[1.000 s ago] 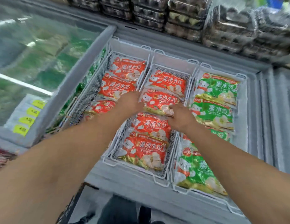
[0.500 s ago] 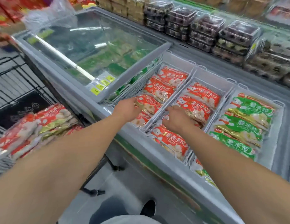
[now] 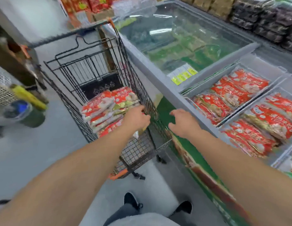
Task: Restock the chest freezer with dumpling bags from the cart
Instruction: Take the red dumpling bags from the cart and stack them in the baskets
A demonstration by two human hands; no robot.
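Lower centre: left hand [image 3: 136,119] inside the wire cart [image 3: 86,62], fingers curled onto the stacked red dumpling bags [image 3: 107,110]. Right hand [image 3: 182,121] hangs between cart and chest freezer [image 3: 158,70], fingers spread, holding nothing. Right of frame: freezer baskets [image 3: 239,111] hold more red bags

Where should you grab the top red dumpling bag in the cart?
Probably by its long side edges, coming down from above with both hands. The top red bag lies flat on the stack, and the cart walls block the sides. The left hand is already reaching there.
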